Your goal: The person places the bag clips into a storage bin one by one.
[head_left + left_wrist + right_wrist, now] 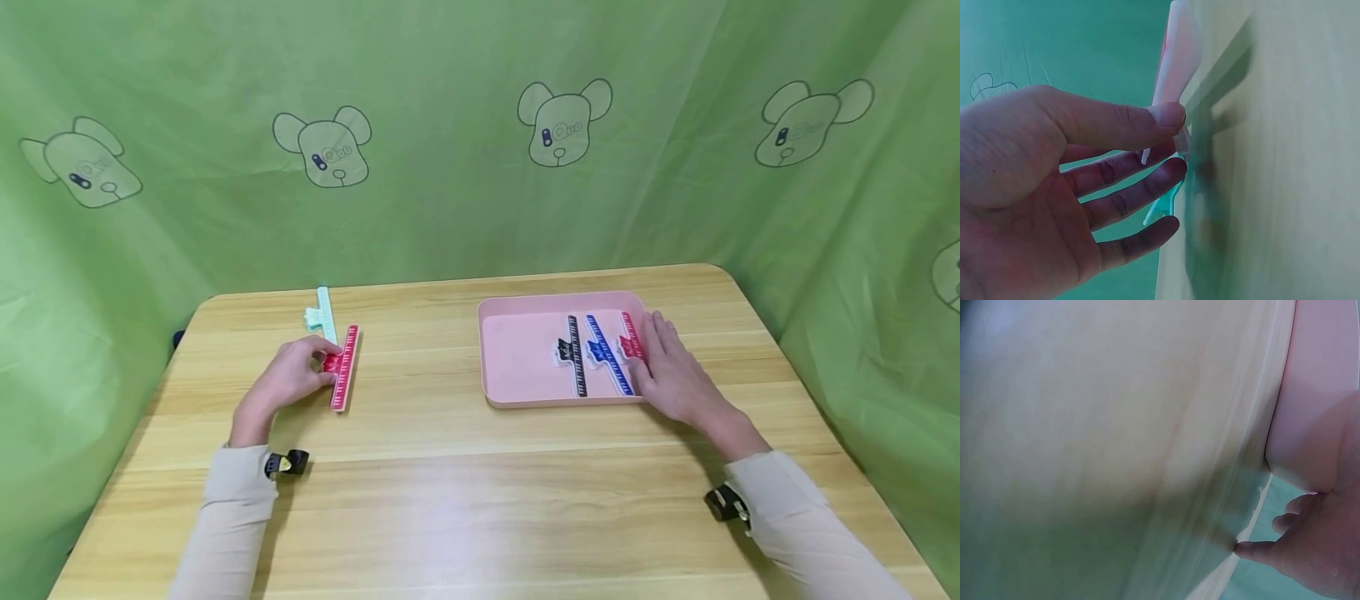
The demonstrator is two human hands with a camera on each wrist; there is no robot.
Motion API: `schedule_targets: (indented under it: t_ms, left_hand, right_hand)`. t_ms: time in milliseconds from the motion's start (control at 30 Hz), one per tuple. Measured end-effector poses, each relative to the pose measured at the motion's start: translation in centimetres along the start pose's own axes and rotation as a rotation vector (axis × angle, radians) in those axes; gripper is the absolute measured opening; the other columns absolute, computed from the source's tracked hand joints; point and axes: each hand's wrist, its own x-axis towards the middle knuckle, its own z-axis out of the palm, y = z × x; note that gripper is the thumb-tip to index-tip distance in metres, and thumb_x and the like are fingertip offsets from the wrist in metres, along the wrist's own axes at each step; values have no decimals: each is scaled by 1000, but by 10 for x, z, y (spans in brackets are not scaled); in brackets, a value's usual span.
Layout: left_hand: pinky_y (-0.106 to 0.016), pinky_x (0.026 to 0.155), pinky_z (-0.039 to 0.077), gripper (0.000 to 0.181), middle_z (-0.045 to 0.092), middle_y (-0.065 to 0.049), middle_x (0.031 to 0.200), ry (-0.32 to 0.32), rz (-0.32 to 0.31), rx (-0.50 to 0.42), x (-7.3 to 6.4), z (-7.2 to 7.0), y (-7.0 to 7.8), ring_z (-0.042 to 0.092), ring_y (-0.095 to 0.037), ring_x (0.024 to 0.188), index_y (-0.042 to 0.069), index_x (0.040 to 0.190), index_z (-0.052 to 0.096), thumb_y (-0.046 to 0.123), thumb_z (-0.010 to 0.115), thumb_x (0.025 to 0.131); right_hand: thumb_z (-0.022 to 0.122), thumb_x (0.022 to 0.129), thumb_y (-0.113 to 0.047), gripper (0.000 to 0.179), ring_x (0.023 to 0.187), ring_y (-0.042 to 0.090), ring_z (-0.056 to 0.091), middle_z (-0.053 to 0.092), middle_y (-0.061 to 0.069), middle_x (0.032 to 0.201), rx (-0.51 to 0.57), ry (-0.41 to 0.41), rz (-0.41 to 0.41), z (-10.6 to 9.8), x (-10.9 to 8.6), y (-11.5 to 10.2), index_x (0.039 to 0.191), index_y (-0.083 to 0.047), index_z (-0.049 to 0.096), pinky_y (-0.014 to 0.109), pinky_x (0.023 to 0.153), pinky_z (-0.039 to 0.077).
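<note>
Left sleeve (234, 517) nearest camera. Left grip (292, 373), teal clip (325, 312) just beyond, pinches red clip (345, 371) on its right, long axis near-to-far. Table (420, 467) spans rightward to tray (517, 367), its right half holding black clip (577, 358), blue clip (608, 354), second red clip (629, 327). Right grip (675, 375), fingers straight, along tray's right edge; thumb contact hard to tell.

Two long red clips (345, 368), a long black clip (577, 357) and a long blue clip (609, 355) have little white stripes — the shallow oblong tray (517, 358) is plain pink. Dark-lined animal heads (337, 158) dot the green cloth curtain (450, 217).
</note>
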Motion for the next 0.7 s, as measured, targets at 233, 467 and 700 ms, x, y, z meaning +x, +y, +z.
schedule_targets:
  t_ms: [233, 467, 700]
  left_hand:
    - [-47, 86, 48, 43, 62, -15, 108, 20, 4, -4, 6, 1, 9, 57, -33, 100, 0, 117, 62, 2, 75, 76]
    - [-44, 84, 50, 42, 62, -16, 110, 27, 16, -9, 12, 3, 18, 57, -32, 100, 0, 118, 62, 3, 74, 78]
    - [-44, 84, 49, 44, 62, -18, 110, 46, 28, 7, 16, 5, 26, 57, -33, 99, -2, 119, 61, 3, 74, 77]
  right_hand:
    - [36, 99, -34, 73, 141, 42, -1, -10, 20, 155, 4, -1, -6, 0, 0, 1, 149, -2, -6, 64, 108, 15]
    - [36, 99, -35, 73, 141, 40, -4, -13, 16, 156, 2, 9, 3, -1, -1, 0, 150, -3, -5, 66, 106, 15]
    - [37, 99, -36, 73, 141, 42, 0, -13, 16, 156, -20, 11, 1, 2, 0, 1, 150, -4, -6, 66, 106, 15]
